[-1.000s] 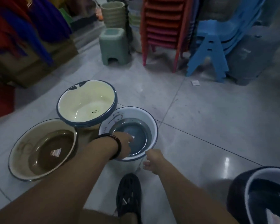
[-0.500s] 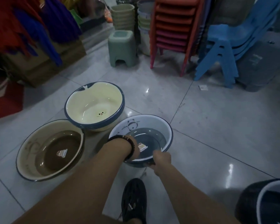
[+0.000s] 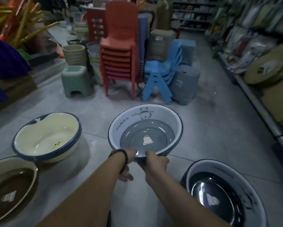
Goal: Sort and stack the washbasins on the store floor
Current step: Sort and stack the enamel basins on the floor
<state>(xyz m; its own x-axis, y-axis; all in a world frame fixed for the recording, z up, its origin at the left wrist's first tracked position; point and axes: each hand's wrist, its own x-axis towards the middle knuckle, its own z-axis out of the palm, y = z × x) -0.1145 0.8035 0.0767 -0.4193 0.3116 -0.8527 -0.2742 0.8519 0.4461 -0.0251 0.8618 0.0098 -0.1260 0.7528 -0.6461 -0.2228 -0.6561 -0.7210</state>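
Grey basin (image 3: pixel 153 136) sits mid-frame, with the left hand (image 3: pixel 126 163) and right hand (image 3: pixel 156 163) each keeping a tight grip on its near rim. Cream basin (image 3: pixel 47 136) left, dark basin (image 3: pixel 222 195) lower right, red chairs (image 3: pixel 119 63) behind.

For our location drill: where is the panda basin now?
Centre of the head view, the panda basin is held by the left hand and right hand, between the cream basin, left, and dark basin, right.
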